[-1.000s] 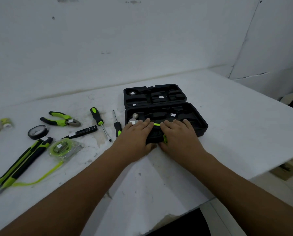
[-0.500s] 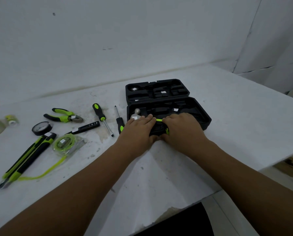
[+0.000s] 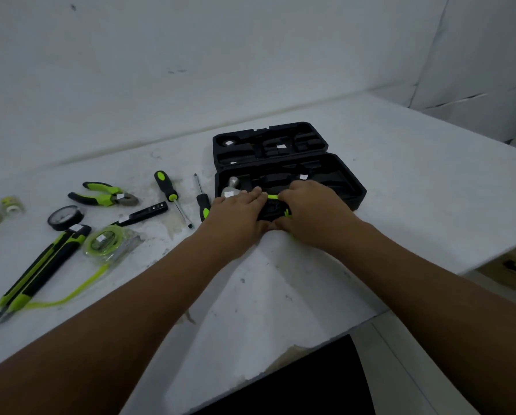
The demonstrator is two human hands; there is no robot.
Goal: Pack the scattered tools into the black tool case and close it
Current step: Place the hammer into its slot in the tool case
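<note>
The black tool case [image 3: 345, 187] lies open on the white table, its lid [image 3: 268, 143] folded back flat. A hammer with a silver head [image 3: 232, 187] and a black-and-green handle [image 3: 273, 197] rests in the front slot of the case. My left hand [image 3: 235, 215] and my right hand [image 3: 310, 209] lie side by side over the handle, fingers curled on top and thumbs against the case's front wall. Left of the case lie green pliers [image 3: 103, 197], a large screwdriver [image 3: 168, 190], a small screwdriver [image 3: 202, 202], a black tester pen [image 3: 144, 212] and a utility knife [image 3: 41, 271].
A black tape roll [image 3: 65, 217] and a bagged green tape measure [image 3: 106, 241] with a long strap lie at the left. A small roll [image 3: 11, 203] sits at the far left edge. The table's front edge [image 3: 280, 366] is close to me; a wall stands behind.
Both hands stay pressed over the hammer handle in the case. Only the view has shifted slightly; the tools on the left have not moved.
</note>
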